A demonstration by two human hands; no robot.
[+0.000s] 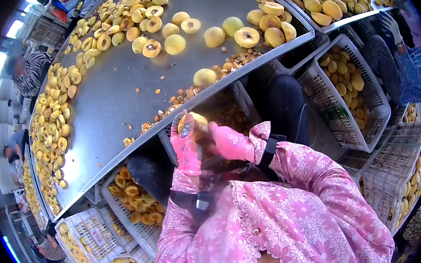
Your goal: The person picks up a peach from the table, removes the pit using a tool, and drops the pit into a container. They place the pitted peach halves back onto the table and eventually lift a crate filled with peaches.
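My left hand (187,146), in a pink glove with dark-stained fingertips, is closed around a yellow peach (199,124) just in front of the table edge. My right hand (231,143), also in a pink glove, is curled against the right side of the same fruit. Whatever its fingers hold is hidden from view. Beyond my hands, a whole-looking peach (205,77) sits near the edge of the metal table (112,100). Loose peach pits (177,100) and scraps lie in a strip along that edge.
Cut peaches (55,130) are heaped along the table's far left side, with more peaches (247,36) at the back. Plastic crates of fruit stand on both sides: a white crate (371,132) right, another crate (152,239) left. A person (415,71) sits at right; others work far left.
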